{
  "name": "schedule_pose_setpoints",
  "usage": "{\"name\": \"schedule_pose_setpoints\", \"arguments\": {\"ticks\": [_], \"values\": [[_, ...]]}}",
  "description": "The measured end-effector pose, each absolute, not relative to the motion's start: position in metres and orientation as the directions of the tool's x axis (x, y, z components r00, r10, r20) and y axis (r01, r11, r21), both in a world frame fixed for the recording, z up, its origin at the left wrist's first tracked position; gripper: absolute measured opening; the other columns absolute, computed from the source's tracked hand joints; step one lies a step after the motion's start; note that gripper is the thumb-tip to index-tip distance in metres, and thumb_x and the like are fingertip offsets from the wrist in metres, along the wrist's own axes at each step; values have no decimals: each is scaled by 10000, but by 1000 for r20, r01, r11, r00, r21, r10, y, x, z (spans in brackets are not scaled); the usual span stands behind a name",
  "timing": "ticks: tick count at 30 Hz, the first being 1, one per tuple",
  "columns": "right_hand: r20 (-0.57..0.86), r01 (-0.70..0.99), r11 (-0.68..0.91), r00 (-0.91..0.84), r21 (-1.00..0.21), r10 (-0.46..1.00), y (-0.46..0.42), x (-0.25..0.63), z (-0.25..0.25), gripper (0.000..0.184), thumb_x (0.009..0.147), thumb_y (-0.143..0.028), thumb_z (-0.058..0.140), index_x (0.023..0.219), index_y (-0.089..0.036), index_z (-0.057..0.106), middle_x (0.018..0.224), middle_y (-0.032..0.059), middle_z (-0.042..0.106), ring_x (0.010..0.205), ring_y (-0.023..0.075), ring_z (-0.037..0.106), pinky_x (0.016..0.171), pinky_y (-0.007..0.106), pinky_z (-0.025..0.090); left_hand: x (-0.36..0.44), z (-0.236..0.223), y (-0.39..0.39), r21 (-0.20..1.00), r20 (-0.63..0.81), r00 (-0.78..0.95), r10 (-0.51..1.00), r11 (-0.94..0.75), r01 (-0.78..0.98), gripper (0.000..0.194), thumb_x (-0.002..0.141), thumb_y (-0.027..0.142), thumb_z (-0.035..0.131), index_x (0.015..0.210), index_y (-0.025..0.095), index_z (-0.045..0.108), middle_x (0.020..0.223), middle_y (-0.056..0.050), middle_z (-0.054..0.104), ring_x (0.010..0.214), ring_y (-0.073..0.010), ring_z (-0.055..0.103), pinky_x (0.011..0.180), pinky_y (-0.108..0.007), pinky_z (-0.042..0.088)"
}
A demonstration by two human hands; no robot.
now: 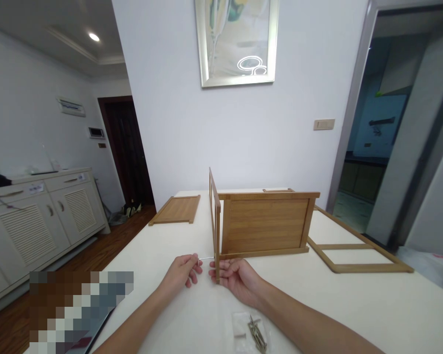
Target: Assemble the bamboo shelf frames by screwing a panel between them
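Observation:
My left hand [186, 271] is closed, pinching a thin metal rod that looks like a hex key [206, 258]. Its far end meets the lower part of an upright wooden side frame [217, 231]. My right hand [239, 278] is closed around the bottom of that frame, with fingertips showing on its left side. A wooden panel [266, 223] stands on its long edge to the right of the frame, its left end against it. How deep the rod sits in the frame is hidden.
A second wooden panel [177, 209] lies flat at the back left of the white table [170, 309]. An open wooden frame [369, 268] lies at the right. A clear bag of screws [256, 334] rests near the front. A wall stands behind the table.

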State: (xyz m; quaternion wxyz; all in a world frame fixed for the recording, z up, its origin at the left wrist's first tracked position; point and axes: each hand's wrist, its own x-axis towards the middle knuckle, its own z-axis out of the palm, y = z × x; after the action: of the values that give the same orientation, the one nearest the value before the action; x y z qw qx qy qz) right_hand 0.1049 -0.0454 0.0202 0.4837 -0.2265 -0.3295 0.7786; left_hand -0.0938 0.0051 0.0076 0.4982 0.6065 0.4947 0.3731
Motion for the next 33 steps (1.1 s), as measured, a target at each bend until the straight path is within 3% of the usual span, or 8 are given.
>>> {"name": "schedule_pose_setpoints", "arguments": {"ticks": [11,27,33], "values": [[-31,-583,-306,-433,-752,901,-46,105,21,375,511,-18,496,822,-73,699,793,100,699,772,191,647,787,332,426,-87,14,5,968,-119,176,977,75,240,383,668,544,596,615,166,565,485,29,534,367,-95,476,364,-211,263],[-45,-595,-316,-425,-739,904,-45,105,21,374,505,-15,499,815,-66,702,858,108,707,803,190,655,807,323,435,-87,16,3,980,-112,116,987,90,175,218,667,375,521,553,190,503,443,53,474,336,-87,434,357,-216,297],[-46,-602,-319,-423,-732,905,-46,105,22,363,505,-7,504,805,-69,699,845,105,705,777,186,652,798,316,431,-88,20,0,983,-109,139,984,85,165,190,663,346,499,591,176,543,470,43,505,368,-91,462,375,-216,319]]}}
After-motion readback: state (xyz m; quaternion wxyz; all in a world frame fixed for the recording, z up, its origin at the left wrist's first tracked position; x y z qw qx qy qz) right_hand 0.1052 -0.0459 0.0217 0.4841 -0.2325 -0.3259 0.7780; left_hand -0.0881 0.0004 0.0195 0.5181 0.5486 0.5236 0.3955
